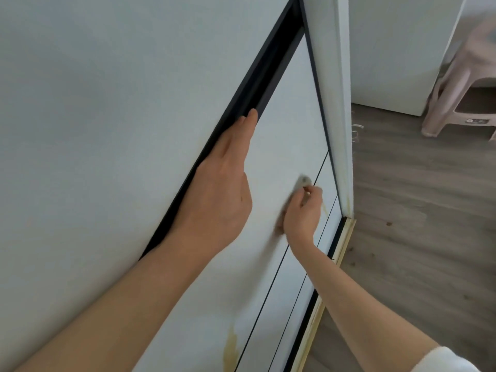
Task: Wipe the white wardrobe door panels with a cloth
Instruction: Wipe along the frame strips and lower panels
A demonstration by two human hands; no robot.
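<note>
Two white wardrobe door panels are in view: a near sliding panel (pixel 80 130) and a recessed panel (pixel 284 135) behind it, divided by one black vertical frame strip (pixel 257 84) whose long axis runs up and away from the camera. One small grey cloth (pixel 302 181), blurred, lies against the recessed panel, just right of the black strip and protruding above the fingers of the right hand (pixel 302 213), which curl round it and pinch it to the surface. The left hand (pixel 222 189) lies flat with fingers straight and together, its fingertips on the black strip. One yellowish stain (pixel 230 350) marks the recessed panel below. One pink plastic stool (pixel 461 84) stands on the grey wood-look floor (pixel 416 210), well right of the strip.
</note>
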